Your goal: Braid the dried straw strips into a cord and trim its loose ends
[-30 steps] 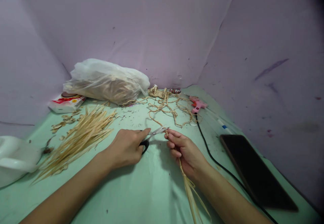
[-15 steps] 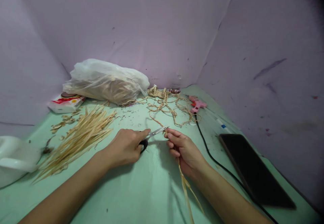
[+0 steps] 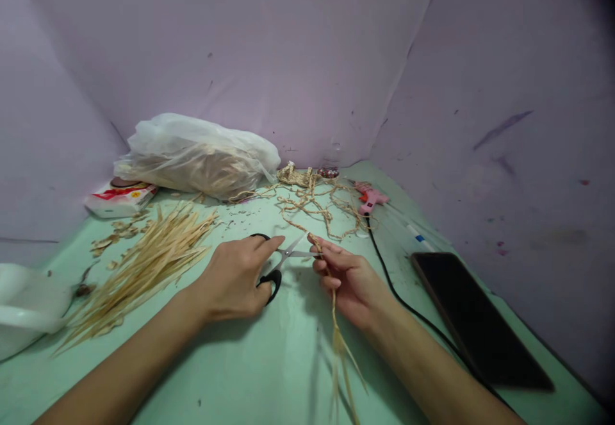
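My left hand [image 3: 240, 275] grips black-handled scissors [image 3: 287, 253], with fingers in the handle loops. Their blades are spread apart, tips pointing right, on either side of a braided straw cord [image 3: 314, 240]. Pinched between the fingertips of my right hand [image 3: 353, 277] is that cord, close to the blades. From below the right hand its loose pale strands [image 3: 342, 348] hang toward the front. The cord's other part runs back to a tangle of thin braided cord [image 3: 312, 206] on the table.
Dry straw strips [image 3: 154, 265] lie left beside a white container [image 3: 29, 309]. Behind are a filled plastic bag [image 3: 196, 156], a small box [image 3: 120, 200] and a woven piece [image 3: 294, 176]. A pink glue gun [image 3: 371, 199], its black cable and a dark tablet [image 3: 480, 322] occupy the right.
The scissor blades have spread from nearly closed to wide apart. My right hand has shifted slightly, and the hanging strands have swung left.
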A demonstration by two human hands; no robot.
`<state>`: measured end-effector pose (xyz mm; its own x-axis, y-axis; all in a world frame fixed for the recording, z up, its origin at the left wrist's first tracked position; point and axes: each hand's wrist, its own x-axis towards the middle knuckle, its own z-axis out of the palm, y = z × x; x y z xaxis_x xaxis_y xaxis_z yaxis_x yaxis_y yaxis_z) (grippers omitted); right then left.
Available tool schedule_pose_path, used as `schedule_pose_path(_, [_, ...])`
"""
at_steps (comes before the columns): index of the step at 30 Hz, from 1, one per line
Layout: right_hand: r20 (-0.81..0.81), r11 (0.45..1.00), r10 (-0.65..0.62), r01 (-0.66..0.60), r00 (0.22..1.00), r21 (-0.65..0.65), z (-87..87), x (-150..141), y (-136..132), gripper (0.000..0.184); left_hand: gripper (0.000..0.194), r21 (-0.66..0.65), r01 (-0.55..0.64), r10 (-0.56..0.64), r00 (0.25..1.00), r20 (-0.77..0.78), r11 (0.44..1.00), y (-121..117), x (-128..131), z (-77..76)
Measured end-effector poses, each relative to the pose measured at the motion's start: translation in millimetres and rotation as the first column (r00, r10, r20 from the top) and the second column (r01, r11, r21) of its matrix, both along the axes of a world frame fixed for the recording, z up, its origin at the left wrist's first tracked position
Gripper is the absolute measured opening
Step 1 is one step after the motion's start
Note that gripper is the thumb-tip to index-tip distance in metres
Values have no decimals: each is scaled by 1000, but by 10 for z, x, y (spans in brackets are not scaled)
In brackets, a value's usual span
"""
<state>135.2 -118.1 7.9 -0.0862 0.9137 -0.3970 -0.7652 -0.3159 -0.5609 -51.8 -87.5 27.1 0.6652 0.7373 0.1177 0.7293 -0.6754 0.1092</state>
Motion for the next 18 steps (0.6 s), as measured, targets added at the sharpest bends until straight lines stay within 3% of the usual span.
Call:
schedule_pose_path(6, [-21, 999, 44, -44, 999, 28, 12, -31, -29, 25, 63, 133, -10, 21, 996, -83, 991, -7, 21, -84])
schedule_pose_path(14, [185, 987, -54, 25, 981, 156, 20, -74, -58, 23, 55, 269, 7, 44, 982, -182, 963, -38, 51, -114])
schedule_pose_path(18, [265, 987, -76, 35, 961, 159, 6, -82, -55, 21, 54, 249, 12, 45, 974, -223, 968, -35, 54, -129])
